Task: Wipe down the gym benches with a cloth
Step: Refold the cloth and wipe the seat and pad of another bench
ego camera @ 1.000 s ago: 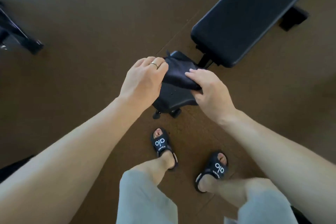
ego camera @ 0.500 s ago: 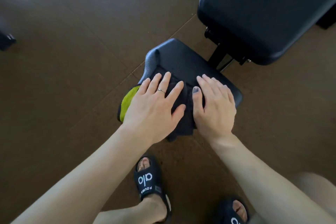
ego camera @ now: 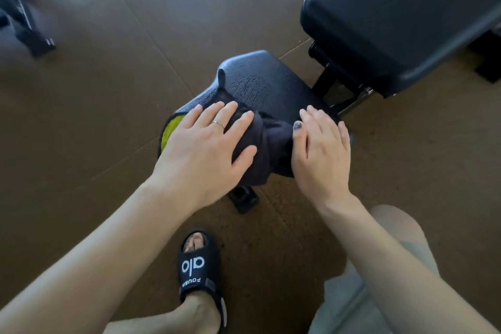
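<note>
A black gym bench fills the upper right: its small seat pad (ego camera: 267, 81) lies in front of me and the long back pad (ego camera: 401, 13) runs off to the upper right. A dark cloth (ego camera: 267, 144) lies bunched on the near end of the seat pad. My left hand (ego camera: 206, 152) presses flat on the cloth's left part with straight, spread fingers. My right hand (ego camera: 321, 152) lies flat on its right part, thumb against the fold. A yellow-green patch (ego camera: 169, 131) shows at the seat's near left edge beside my left hand.
Brown rubber floor tiles (ego camera: 108, 89) surround the bench. The bench's metal hinge and frame (ego camera: 344, 89) sit between the two pads, and a black foot (ego camera: 244, 198) stands under the seat. Another dark equipment base (ego camera: 24, 24) is at the far left. My sandalled foot (ego camera: 199, 271) stands below.
A second ago both hands held the cloth above the seat; they have since lowered it and pressed flat onto the seat pad. My hands have since spread apart on the cloth.
</note>
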A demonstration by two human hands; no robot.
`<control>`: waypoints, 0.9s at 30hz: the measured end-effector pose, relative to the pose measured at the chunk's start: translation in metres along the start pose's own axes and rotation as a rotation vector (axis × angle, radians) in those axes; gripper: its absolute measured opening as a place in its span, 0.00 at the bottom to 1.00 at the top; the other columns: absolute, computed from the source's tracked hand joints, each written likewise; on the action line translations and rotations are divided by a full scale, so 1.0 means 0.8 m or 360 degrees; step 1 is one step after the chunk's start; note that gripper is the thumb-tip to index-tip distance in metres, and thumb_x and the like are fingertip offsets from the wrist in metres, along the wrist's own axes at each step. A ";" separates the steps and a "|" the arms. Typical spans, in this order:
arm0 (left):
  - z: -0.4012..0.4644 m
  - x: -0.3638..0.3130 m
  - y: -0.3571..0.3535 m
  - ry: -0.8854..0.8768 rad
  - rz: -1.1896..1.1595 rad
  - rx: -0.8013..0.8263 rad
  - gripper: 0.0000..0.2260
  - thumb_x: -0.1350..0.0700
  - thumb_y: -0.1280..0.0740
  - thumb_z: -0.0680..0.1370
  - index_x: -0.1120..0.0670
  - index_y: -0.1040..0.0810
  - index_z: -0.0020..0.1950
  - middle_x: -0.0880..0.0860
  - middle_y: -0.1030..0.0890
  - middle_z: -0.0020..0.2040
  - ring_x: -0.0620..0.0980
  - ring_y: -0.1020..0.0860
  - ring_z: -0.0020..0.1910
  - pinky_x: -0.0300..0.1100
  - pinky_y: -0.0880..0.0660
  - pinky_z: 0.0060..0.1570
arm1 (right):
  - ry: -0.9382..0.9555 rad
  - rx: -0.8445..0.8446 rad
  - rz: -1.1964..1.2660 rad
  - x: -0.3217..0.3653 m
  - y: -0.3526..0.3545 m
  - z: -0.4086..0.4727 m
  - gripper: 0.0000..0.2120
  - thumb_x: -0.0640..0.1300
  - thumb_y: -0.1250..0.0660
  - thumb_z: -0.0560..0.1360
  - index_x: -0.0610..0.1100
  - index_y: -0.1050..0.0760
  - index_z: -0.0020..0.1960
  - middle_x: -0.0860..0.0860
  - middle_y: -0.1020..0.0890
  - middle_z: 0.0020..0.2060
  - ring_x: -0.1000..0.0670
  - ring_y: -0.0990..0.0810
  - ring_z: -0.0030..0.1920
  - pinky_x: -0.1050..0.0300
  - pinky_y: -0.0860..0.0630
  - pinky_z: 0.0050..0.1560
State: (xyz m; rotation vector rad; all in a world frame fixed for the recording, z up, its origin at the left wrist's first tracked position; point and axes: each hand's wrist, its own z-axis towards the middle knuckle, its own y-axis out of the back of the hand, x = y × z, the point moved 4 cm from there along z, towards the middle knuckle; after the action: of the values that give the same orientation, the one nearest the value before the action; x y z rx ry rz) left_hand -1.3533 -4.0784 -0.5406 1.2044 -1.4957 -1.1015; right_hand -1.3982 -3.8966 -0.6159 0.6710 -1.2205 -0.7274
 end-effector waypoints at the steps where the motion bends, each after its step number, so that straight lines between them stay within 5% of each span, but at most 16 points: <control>1: -0.012 0.000 -0.002 0.0006 0.0011 -0.0013 0.31 0.36 0.55 0.81 0.47 0.39 0.82 0.54 0.36 0.81 0.55 0.39 0.80 0.55 0.44 0.80 | -0.0009 -0.0020 0.0018 -0.003 -0.002 -0.001 0.27 0.55 0.54 0.84 0.45 0.25 0.73 0.49 0.25 0.73 0.49 0.32 0.76 0.45 0.45 0.80; 11: 0.109 -0.017 -0.004 0.0097 -0.0020 0.0196 0.28 0.37 0.55 0.84 0.45 0.48 0.84 0.52 0.47 0.84 0.53 0.49 0.83 0.53 0.53 0.81 | -0.0040 -0.0137 0.0185 -0.004 -0.001 0.001 0.29 0.53 0.56 0.84 0.43 0.20 0.66 0.47 0.20 0.68 0.48 0.26 0.72 0.44 0.39 0.78; 15: 0.058 -0.034 -0.008 0.0018 0.0055 0.0126 0.29 0.38 0.57 0.84 0.46 0.49 0.84 0.52 0.45 0.84 0.54 0.48 0.83 0.55 0.52 0.81 | -0.0047 -0.0116 0.0296 -0.005 0.005 0.002 0.31 0.55 0.57 0.83 0.43 0.20 0.65 0.48 0.19 0.67 0.49 0.25 0.71 0.47 0.39 0.78; 20: -0.003 -0.026 -0.008 -0.0143 0.0168 -0.0072 0.29 0.38 0.54 0.83 0.48 0.36 0.81 0.55 0.31 0.79 0.56 0.34 0.78 0.57 0.38 0.77 | -0.0162 -0.0224 0.0341 0.000 0.009 0.016 0.28 0.54 0.55 0.82 0.45 0.19 0.60 0.50 0.16 0.60 0.51 0.21 0.62 0.57 0.36 0.66; 27: 0.093 -0.009 -0.008 -0.0016 -0.0080 0.0039 0.28 0.36 0.56 0.84 0.42 0.45 0.83 0.48 0.44 0.84 0.50 0.46 0.82 0.50 0.49 0.81 | -0.0306 -0.0357 0.0378 -0.010 0.002 0.025 0.25 0.54 0.53 0.81 0.45 0.18 0.54 0.51 0.17 0.54 0.54 0.23 0.53 0.68 0.42 0.53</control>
State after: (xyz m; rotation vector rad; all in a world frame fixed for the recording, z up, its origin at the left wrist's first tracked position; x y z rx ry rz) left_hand -1.4234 -4.0645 -0.5629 1.2610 -1.4979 -1.1271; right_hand -1.4189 -3.8904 -0.6148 0.2694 -1.3433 -0.7270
